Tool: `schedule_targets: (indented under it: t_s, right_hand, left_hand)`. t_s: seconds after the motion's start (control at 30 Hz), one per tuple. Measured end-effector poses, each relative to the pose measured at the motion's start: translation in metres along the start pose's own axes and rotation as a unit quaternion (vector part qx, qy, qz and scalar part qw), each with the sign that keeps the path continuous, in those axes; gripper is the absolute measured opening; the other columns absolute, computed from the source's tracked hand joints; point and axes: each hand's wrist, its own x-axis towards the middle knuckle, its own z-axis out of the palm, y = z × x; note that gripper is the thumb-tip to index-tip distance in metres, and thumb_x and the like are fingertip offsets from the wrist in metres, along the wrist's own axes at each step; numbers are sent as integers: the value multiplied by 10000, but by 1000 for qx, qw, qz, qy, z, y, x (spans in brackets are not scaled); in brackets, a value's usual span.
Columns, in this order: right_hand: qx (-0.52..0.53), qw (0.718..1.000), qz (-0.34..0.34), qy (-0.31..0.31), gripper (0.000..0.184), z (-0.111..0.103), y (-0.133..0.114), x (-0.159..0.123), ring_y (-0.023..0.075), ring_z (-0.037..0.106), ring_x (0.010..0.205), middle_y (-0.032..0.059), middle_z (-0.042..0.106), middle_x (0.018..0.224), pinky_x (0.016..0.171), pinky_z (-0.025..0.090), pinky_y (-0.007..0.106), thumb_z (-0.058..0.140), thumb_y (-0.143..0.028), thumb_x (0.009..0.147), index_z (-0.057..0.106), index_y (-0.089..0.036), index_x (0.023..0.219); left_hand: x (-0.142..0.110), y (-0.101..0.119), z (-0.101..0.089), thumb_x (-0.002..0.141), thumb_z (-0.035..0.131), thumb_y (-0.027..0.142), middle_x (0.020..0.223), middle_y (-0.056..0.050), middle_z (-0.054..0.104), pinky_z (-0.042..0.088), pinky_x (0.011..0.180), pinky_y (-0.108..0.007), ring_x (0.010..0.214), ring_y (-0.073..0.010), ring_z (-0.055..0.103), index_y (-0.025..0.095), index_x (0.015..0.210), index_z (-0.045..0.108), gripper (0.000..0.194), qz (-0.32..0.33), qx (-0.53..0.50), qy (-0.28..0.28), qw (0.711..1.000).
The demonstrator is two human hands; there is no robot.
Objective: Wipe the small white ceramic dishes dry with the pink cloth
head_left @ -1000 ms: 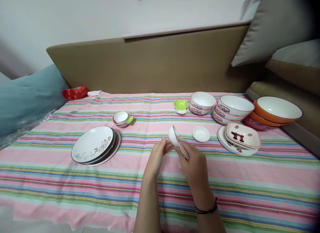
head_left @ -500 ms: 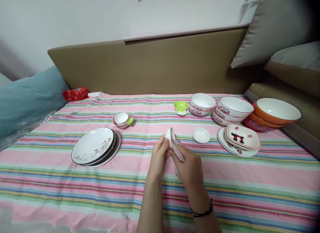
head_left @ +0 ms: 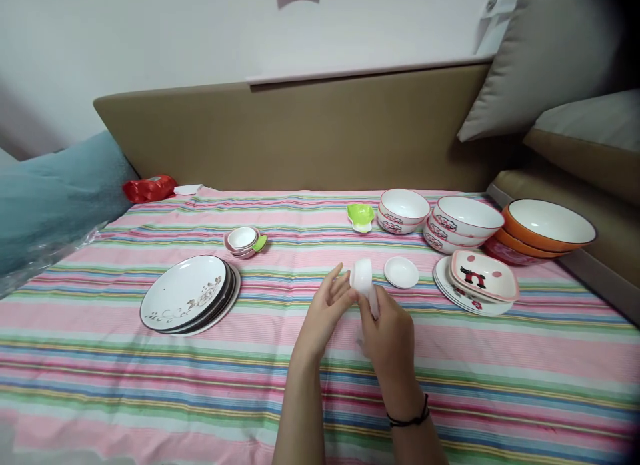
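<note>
Both my hands are raised over the middle of the striped cloth [head_left: 150, 378]. Between them is a small white dish [head_left: 361, 276], turned on edge. My left hand [head_left: 327, 312] touches its left side with the fingers partly stretched. My right hand [head_left: 387, 332] is closed around a white wipe [head_left: 373, 304] pressed against the dish. A black band sits on my right wrist. Another small white dish [head_left: 401, 272] lies flat just right of the hands.
A stack of plates [head_left: 187, 296] lies at the left, small pink cups [head_left: 243, 240] behind it. At the right are a green dish [head_left: 361, 216], red-patterned bowls [head_left: 435, 220], orange bowls [head_left: 547, 226] and a square dish on plates [head_left: 481, 283]. A brown headboard [head_left: 300, 132] and cushions border the bed.
The dish has been turned in my hands and shifted a little right. My left fingers have loosened and stretched out along it.
</note>
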Motion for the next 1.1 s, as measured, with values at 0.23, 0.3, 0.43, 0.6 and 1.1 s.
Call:
schedule_targets:
  t_s: [0.23,0.3,0.43,0.6,1.1]
  right_hand:
    - [43,997,-50,-51,268,-2,-4,2,174,613,647,34,666,727,553,401,253,410,-317,947,633,-178,892]
    - [72,995,-53,-54,235,0,-5,1,184,654,742,54,710,856,614,457,261,455,-303,931,645,-189,1010]
    - [104,989,-69,-76,357,8,-4,-3,213,636,1066,64,662,1200,840,511,295,527,-207,880,589,-223,1231]
    - [93,991,-54,-79,434,17,-4,-6,211,578,1175,14,583,1320,914,507,319,501,-131,852,587,-253,1259]
    - [84,994,-53,-34,229,1,-12,-2,198,684,766,70,735,896,643,486,267,535,-328,893,700,-210,998]
  left_hand:
    - [0,1,4,735,730,277,1198,-64,653,424,959,-297,1140,-216,569,223,1234,596,519,37,-15,48,998]
    - [2,-1,3,736,728,325,985,-40,702,468,795,-249,918,-166,630,204,1163,635,454,30,-29,69,997]
    - [5,-7,2,756,651,519,595,23,555,396,534,-205,537,-81,500,137,804,662,385,10,-53,141,989]
    - [5,-7,1,710,631,624,592,4,556,434,567,-237,545,-105,518,135,694,610,489,-15,-43,205,978]
    - [2,-7,6,805,598,530,1091,-117,684,444,937,-348,1073,-253,608,156,1125,651,495,-25,-100,64,993]
